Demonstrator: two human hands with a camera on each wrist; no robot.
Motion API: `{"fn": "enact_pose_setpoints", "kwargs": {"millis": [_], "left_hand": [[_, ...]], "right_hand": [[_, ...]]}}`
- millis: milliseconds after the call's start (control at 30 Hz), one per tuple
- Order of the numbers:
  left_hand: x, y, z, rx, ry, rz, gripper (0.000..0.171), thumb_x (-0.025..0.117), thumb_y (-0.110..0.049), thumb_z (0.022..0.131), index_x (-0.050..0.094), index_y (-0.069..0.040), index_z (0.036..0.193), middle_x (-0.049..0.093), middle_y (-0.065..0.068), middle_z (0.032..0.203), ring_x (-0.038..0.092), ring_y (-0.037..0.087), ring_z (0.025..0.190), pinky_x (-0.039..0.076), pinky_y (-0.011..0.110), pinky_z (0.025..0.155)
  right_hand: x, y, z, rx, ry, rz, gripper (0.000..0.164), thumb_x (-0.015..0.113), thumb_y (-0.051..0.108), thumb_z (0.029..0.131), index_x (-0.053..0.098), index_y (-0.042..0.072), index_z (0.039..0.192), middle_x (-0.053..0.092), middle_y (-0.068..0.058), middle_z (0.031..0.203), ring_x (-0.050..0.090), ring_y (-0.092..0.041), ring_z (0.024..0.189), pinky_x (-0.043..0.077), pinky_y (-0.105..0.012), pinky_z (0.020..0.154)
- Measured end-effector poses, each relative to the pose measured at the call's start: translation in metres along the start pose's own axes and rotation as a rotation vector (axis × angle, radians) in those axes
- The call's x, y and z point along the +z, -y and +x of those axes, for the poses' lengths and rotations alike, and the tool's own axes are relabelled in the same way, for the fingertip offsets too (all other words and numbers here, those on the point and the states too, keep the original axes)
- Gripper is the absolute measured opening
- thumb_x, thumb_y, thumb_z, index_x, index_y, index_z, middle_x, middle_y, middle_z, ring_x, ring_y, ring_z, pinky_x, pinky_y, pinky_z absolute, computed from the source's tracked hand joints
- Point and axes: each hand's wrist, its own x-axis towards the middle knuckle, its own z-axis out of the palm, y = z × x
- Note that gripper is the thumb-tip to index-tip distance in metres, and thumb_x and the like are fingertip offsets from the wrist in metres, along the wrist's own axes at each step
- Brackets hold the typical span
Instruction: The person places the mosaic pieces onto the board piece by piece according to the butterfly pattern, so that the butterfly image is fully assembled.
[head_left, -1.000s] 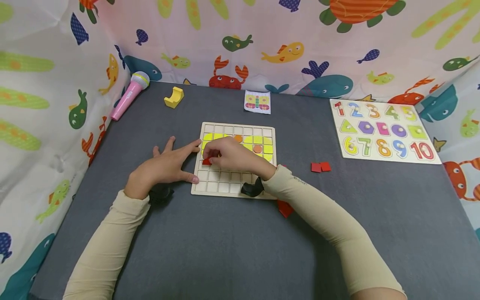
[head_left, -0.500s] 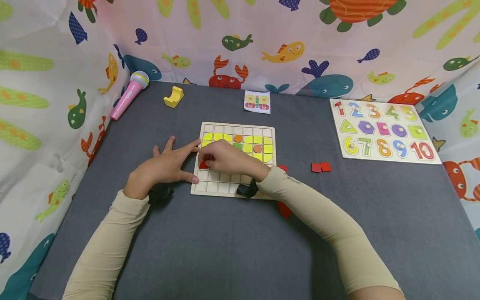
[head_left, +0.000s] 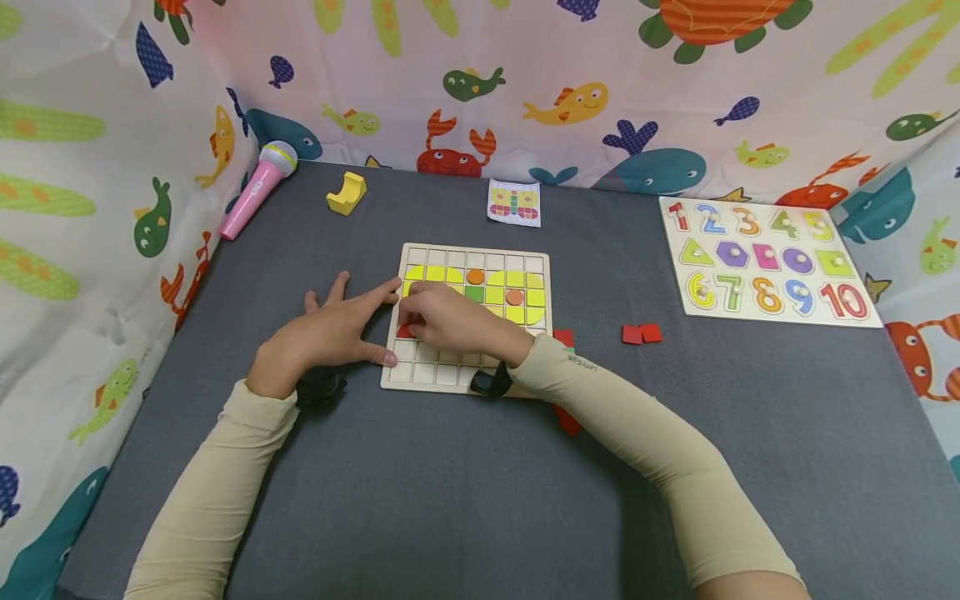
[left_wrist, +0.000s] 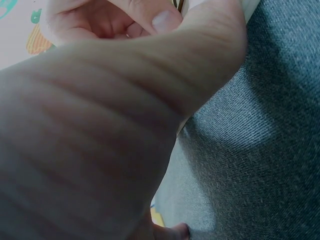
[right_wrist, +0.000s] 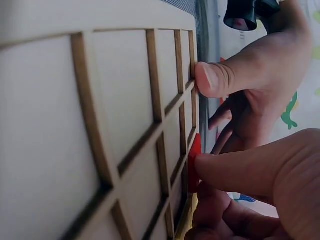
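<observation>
A wooden grid board (head_left: pixel 392 385) lies on the table, with yellow, orange and green tiles in its upper cells. My left hand (head_left: pixel 330 333) is spread at the board's left side, thumb and a fingertip on its edge. My right hand (head_left: pixel 457 321) reaches across the board and pinches a red tile (head_left: pixel 405 332) at the leftmost column, just below the yellow tiles. In the right wrist view the thumb presses on the red tile (right_wrist: pixel 194 167), which sits slightly tilted by the grid's edge. My right hand covers some middle cells.
Two red tiles (head_left: pixel 642 334) lie right of the board; more red pieces (head_left: pixel 567 420) show beside the right forearm. Behind stand a butterfly pattern card (head_left: pixel 514 203), a yellow block (head_left: pixel 347 194) and a pink toy microphone (head_left: pixel 258 192). A number puzzle (head_left: pixel 768 262) lies far right.
My right hand has shifted a little left and towards me with the red tile, to the board's leftmost column. My left hand has stayed in place.
</observation>
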Motion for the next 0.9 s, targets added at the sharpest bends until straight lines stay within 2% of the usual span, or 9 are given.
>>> {"fn": "enact_pose_setpoints", "kwargs": {"millis": [267, 433, 633, 900], "left_hand": [[0.0, -0.001, -0.001, 0.005, -0.004, -0.011, 0.118, 0.088, -0.05, 0.087, 0.013, -0.021, 0.174, 0.036, 0.007, 0.172, -0.011, 0.06, 0.156, -0.004, 0.089, 0.107], [0.0, -0.001, 0.0, -0.004, -0.001, -0.01, 0.119, 0.089, -0.048, 0.087, 0.012, -0.022, 0.174, 0.035, 0.007, 0.172, -0.011, 0.06, 0.156, -0.005, 0.089, 0.108], [0.0, -0.001, 0.002, -0.015, 0.011, -0.01, 0.12, 0.089, -0.049, 0.087, 0.012, -0.023, 0.174, 0.032, 0.009, 0.173, -0.011, 0.059, 0.156, -0.004, 0.089, 0.108], [0.0, 0.0, 0.003, -0.026, 0.029, -0.013, 0.121, 0.089, -0.05, 0.086, 0.011, -0.023, 0.174, 0.029, 0.012, 0.174, -0.012, 0.059, 0.156, -0.007, 0.088, 0.108]], "right_hand": [[0.0, -0.001, -0.003, -0.033, 0.004, 0.004, 0.012, 0.068, -0.004, 0.1, 0.078, 0.003, 0.097, 0.07, -0.006, 0.09, 0.061, -0.018, 0.084, 0.048, -0.03, 0.087], [-0.007, -0.004, -0.011, -0.016, 0.011, 0.043, 0.009, 0.071, 0.0, 0.1, 0.079, 0.005, 0.1, 0.07, -0.003, 0.091, 0.06, -0.017, 0.085, 0.048, -0.029, 0.086], [-0.02, -0.011, -0.027, 0.009, -0.019, 0.105, 0.008, 0.071, 0.002, 0.099, 0.078, 0.004, 0.099, 0.069, -0.002, 0.09, 0.059, -0.018, 0.082, 0.049, -0.029, 0.078], [-0.037, -0.025, -0.059, 0.072, -0.069, 0.118, 0.007, 0.072, 0.004, 0.1, 0.079, 0.004, 0.1, 0.071, 0.0, 0.091, 0.061, -0.018, 0.084, 0.051, -0.034, 0.081]]}}
